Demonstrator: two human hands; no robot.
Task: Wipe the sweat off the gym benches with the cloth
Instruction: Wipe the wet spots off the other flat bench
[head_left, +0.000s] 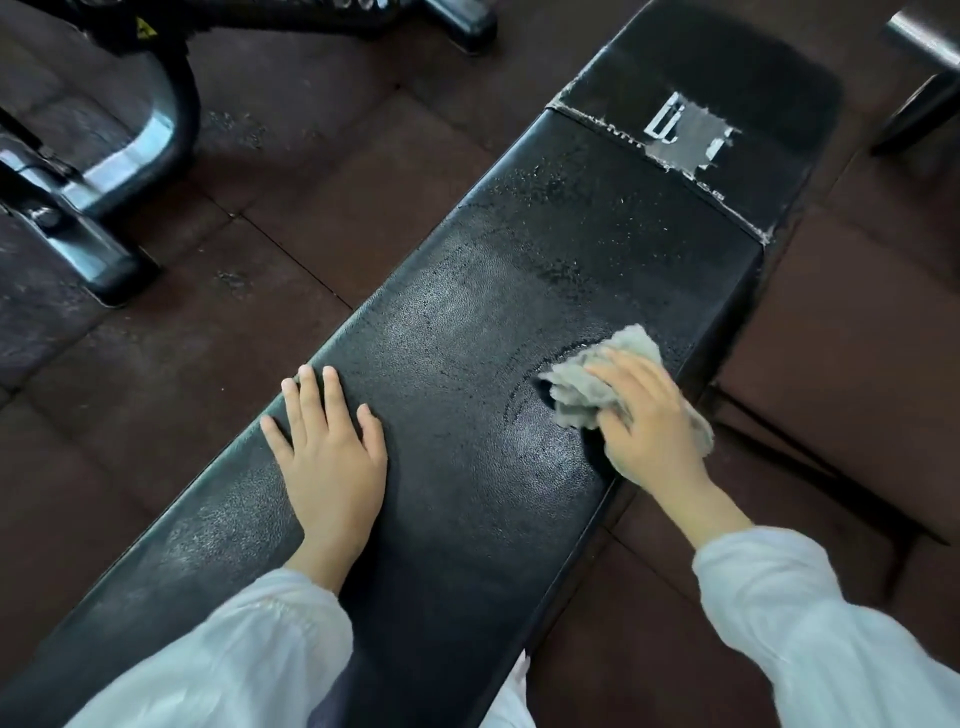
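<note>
A long black padded gym bench runs diagonally from the bottom left to the top right. Fine droplets speckle its far half, and curved wipe streaks show beside the cloth. My right hand presses a crumpled grey cloth onto the pad near its right edge, fingers closed over it. My left hand lies flat on the pad near the left edge, fingers spread, holding nothing. A patch of grey tape covers a tear on the far pad section.
Dark rubber floor tiles surround the bench. A black metal machine frame with a foot stands on the floor at the upper left. Part of another dark piece of equipment shows at the upper right corner.
</note>
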